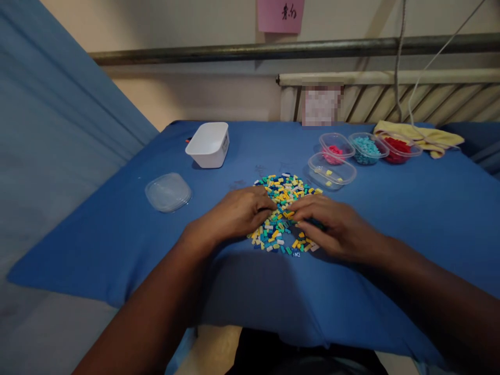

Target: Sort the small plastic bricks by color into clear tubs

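A pile of small toy building bricks [287, 194] in yellow, green, blue and white lies spread on the blue cloth in front of me. My left hand [248, 211] reaches into the pile from the left, thumb and fingertips drawn together among the bricks. From the right, my right hand [332, 221] bends over the pile with its fingers curled and the thumb close beneath them. Its fingertips are by yellow bricks near the middle. What either hand grips is too small to make out.
Behind the pile stands a clear tub [346, 178] with a few pale yellow bricks. Other tubs hold pink bricks [333, 153], light blue bricks [366, 149] and red bricks [396, 149]. A white container [211, 146], clear lids [169, 192] and a yellow cloth [425, 136] lie around.
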Demonstrator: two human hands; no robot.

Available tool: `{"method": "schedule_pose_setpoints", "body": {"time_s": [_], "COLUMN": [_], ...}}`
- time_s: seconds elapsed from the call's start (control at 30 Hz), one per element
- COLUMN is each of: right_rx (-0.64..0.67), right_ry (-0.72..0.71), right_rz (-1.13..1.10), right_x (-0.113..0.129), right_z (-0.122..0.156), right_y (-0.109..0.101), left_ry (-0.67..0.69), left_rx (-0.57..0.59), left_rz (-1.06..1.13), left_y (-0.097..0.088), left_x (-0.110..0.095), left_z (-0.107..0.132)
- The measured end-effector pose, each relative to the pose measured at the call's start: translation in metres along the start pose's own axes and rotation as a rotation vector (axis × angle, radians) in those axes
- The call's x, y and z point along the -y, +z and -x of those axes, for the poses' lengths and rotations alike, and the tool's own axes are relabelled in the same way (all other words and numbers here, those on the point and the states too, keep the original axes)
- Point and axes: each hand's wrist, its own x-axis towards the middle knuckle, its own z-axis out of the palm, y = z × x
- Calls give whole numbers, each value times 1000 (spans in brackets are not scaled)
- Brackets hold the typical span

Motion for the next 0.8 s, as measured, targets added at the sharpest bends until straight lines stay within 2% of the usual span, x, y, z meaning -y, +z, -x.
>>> {"method": "schedule_pose_setpoints", "body": {"time_s": [0.1,0.17,0.27,0.4,0.5,0.63,0.8], "right_rx": [222,282,247,147,204,287,235], "right_ry": [-100,-82,-55,-141,-196,-167,-151], "right_rz": [57,114,182,153,113,150,154], "right_x": [1,-1,-4,0,4,1,-1], "right_z": [-3,-1,3,2,-1,1,6], "right_y": [9,8,2,0,6,7,-5], "left_ry": [27,34,28,1,-27,-31,-8], "left_rx": [42,50,61,73,53,49,41], "left_rz": [-71,-76,-77,-125,-152,-107,-28], "left_y": [2,1,0,3,8,9,3], "left_x": [-4,-4,-5,-8,-10,-8,-4], "left_z": [0,1,3,-1,-4,-4,0]}}
